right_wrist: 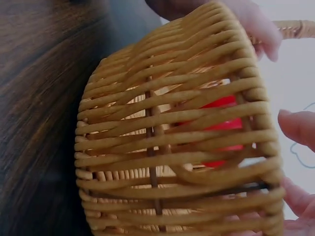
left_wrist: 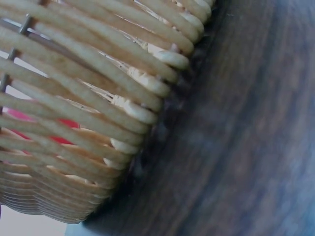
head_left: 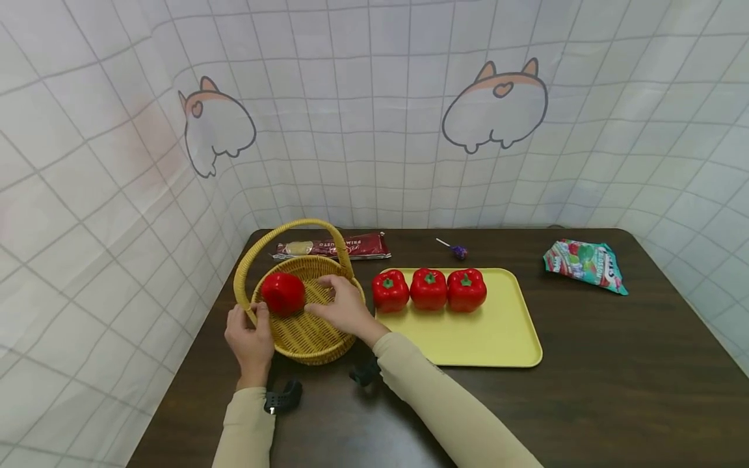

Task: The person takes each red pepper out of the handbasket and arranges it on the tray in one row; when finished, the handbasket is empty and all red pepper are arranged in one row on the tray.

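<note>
A yellow wicker basket (head_left: 310, 335) with a tall arched handle stands at the left of the table. Inside it, toward the left, lies a red bell pepper (head_left: 283, 294), also visible as red patches through the weave in both wrist views. My left hand (head_left: 250, 331) grips the basket's near-left rim by the foot of the handle. Over the basket's right side reaches my right hand (head_left: 342, 305), thumb and fingers spread apart, nothing between them, fingertips short of the pepper. In the right wrist view its thumb (right_wrist: 298, 129) shows beyond the basket wall.
A yellow tray (head_left: 468, 338) right of the basket carries three red bell peppers (head_left: 429, 290) along its upper left. Behind lie a dark red packet (head_left: 351, 247) and a lollipop (head_left: 459, 251). A teal candy bag (head_left: 585, 265) sits at the back right.
</note>
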Demonstrator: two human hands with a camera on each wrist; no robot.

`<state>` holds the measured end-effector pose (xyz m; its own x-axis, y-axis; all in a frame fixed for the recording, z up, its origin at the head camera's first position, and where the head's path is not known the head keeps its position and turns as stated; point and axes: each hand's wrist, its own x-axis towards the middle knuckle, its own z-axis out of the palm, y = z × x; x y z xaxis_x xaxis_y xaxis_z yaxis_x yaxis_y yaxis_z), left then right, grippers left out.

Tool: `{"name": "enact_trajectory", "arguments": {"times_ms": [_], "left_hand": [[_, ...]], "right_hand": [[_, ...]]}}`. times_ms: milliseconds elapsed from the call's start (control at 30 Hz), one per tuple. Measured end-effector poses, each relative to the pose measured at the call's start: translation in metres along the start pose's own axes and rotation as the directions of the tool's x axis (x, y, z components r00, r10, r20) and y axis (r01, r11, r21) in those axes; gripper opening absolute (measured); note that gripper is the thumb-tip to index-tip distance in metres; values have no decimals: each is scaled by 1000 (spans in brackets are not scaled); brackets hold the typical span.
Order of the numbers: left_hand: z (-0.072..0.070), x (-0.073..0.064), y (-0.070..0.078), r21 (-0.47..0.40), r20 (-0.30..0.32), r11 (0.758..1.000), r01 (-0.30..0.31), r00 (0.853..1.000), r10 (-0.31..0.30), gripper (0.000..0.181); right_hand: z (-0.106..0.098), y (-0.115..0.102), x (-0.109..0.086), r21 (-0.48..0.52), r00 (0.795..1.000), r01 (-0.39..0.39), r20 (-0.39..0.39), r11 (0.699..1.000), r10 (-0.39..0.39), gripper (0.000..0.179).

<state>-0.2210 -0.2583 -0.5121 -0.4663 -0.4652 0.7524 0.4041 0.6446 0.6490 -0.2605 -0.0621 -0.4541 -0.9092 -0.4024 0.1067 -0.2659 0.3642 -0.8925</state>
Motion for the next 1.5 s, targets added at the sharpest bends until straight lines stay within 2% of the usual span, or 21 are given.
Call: {"name": "enact_trajectory", "arguments": {"times_ms": [467, 733, 933, 1200, 1500], "left_hand": [[2, -1, 0, 4, -1, 1000, -17, 1000, 17, 7], [-1, -2, 0, -17, -21, 1000, 0, 1000, 0, 5], [2, -2, -1, -26, -23, 1000, 2, 1000, -2, 5], [3, -4, 0, -24, -12, 1000, 16, 1000, -17, 8], [3, -3, 0, -35, -23, 999, 23, 999, -24, 11]], "right_hand": [[28, -4, 15, -37, 999, -31, 8, 999, 31, 71], [45, -7, 22, -79, 1000, 2, -15, 997, -3, 71], [48, -6, 27, -107, 999, -14, -31, 994, 11, 75], [57, -1, 33, -138, 998, -49, 18, 989, 52, 89], [62, 0, 37, -160, 997, -70, 6, 985, 72, 84]]}}
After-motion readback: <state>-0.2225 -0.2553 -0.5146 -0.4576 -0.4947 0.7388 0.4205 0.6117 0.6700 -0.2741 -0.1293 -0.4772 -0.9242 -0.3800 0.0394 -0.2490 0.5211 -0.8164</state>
